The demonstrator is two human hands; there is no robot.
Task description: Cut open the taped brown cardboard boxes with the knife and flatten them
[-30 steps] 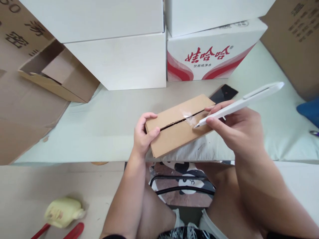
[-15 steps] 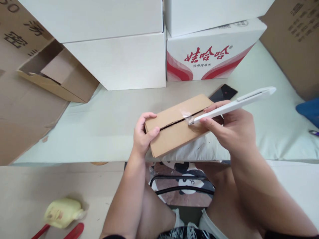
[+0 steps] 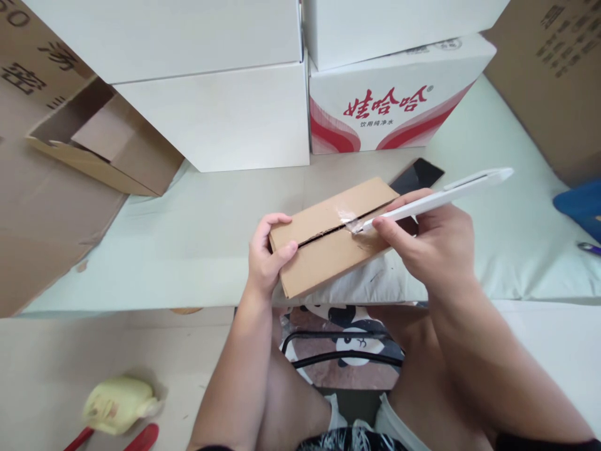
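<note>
A small brown cardboard box point(image 3: 323, 250) is tilted over the front part of the covered surface, with a dark slit along the seam of its top. My left hand point(image 3: 268, 255) grips the box's left end, thumb on top. Clear tape point(image 3: 346, 216) clings across the seam near the middle. In my right hand point(image 3: 434, 241) is a white utility knife point(image 3: 434, 200), its tip at the tape beside the seam. The blade itself is hard to make out. Fingers of the right hand also reach the box's right end.
Behind the box lies a black phone point(image 3: 417, 175). White cartons point(image 3: 216, 119) are stacked at the back, beside a red-and-white water carton point(image 3: 399, 106). An opened cardboard box point(image 3: 136, 144) stands left. A blue object point(image 3: 582, 207) and a purple pen-like item point(image 3: 589, 248) sit right. A yellow bottle point(image 3: 117, 404) lies on the floor.
The whole view has shifted slightly. Both hands keep their hold on the box and the knife, and the knife tip stays near the tape with hardly any movement.
</note>
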